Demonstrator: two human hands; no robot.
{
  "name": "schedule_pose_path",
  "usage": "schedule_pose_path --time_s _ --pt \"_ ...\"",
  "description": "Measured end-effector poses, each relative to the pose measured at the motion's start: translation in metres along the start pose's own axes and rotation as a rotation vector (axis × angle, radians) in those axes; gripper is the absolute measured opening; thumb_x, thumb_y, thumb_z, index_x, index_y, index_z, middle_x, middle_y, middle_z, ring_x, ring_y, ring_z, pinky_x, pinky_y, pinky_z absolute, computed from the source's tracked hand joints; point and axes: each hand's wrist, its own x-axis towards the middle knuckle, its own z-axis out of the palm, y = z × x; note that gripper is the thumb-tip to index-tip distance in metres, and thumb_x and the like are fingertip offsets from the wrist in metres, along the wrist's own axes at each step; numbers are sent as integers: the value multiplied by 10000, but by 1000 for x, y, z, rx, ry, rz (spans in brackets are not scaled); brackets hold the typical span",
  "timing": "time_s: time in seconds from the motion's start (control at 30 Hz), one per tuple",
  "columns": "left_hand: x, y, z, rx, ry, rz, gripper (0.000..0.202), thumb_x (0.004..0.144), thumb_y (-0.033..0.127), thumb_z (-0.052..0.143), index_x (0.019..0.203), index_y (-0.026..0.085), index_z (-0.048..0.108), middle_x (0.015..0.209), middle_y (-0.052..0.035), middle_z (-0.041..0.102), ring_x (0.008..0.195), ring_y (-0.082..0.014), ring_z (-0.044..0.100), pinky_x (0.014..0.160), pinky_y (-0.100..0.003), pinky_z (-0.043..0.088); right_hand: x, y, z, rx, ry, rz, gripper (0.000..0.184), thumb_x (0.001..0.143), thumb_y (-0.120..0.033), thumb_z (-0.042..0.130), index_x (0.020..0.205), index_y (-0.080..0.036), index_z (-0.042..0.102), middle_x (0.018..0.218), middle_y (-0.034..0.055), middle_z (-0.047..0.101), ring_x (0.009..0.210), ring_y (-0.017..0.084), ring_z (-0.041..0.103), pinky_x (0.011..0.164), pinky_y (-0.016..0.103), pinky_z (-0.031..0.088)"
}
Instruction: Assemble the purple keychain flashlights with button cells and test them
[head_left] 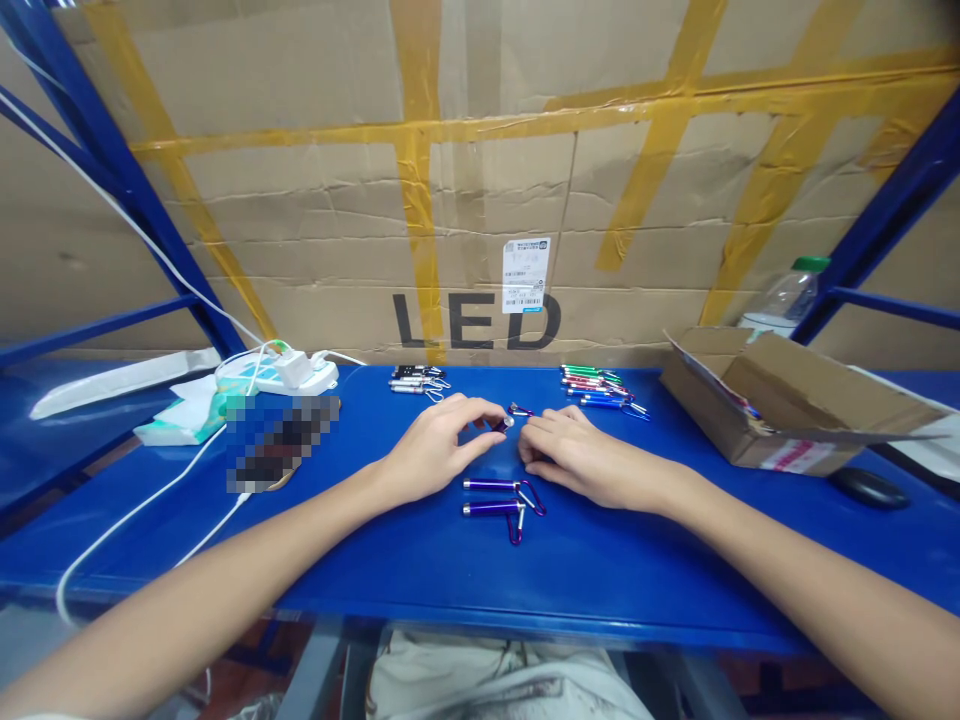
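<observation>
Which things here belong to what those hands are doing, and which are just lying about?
Probably in the job: purple piece in left hand; two purple tubes; two tube groups behind.

Probably just lying about: black mouse; bottle; power strip; tissue pack.

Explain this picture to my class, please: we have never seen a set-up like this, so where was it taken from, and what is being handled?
There is no machine here, only a person's two bare hands. The camera sits on their head, looking forward and down, so the forearms reach in from below.

The left hand pinches a small purple piece, mostly hidden by the fingers. The right hand is beside it, fingers curled; whether it holds anything is unclear.

On the blue table, two purple tubes with clips lie nearer the person. Further back are black and silver tubes on the left, and green, red and blue ones on the right, beside an open cardboard box.
</observation>
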Motion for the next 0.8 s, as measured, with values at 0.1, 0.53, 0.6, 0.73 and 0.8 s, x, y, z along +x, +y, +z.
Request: schedule_pose_path --time_s 0.1,0.53,0.6,0.73,0.8 --pt "0 0 0 -7 -21 -14 168 1062 302 671 1197 215 720 1146 -48 785 983 -205 687 914 -346 541 0 2 0 22 109 24 148 1136 -252 460 1032 -219 559 996 68 662 907 245 550 857 398 396" --pt "-1 0 1 -33 -101 -24 173 1028 278 723 1191 219 730 1078 -35 787 986 -211 696 896 -335 532 6 -8 1 65 434 -124 81 1129 -224 507 1124 -226 587 1090 91 666 997 247 593 871 381 511" --pt "-1 0 2 -37 -105 -30 176 1029 286 722 1193 223 733 1081 -37 789 986 -213 697 898 -340 534 5 -8 0 65 434 -124 73 1125 -219 519 1124 -228 591 1104 92 665 1010 248 590 880 384 512" --pt "-1 1 2 -54 -104 -48 173 1034 306 712 1187 229 739 1090 -40 792 980 -211 700 908 -344 544 5 -7 0 82 444 -118 58 1120 -234 541 1099 -232 595 1103 88 662 1017 248 591 891 383 506" --pt "-1 1 2 -58 -103 -53 175 1040 312 703 1190 230 738 1095 -41 791 981 -209 699 907 -343 548 5 -7 1 92 444 -113 72 1119 -241 547 1068 -229 597 1080 83 656 998 244 590 876 375 501"
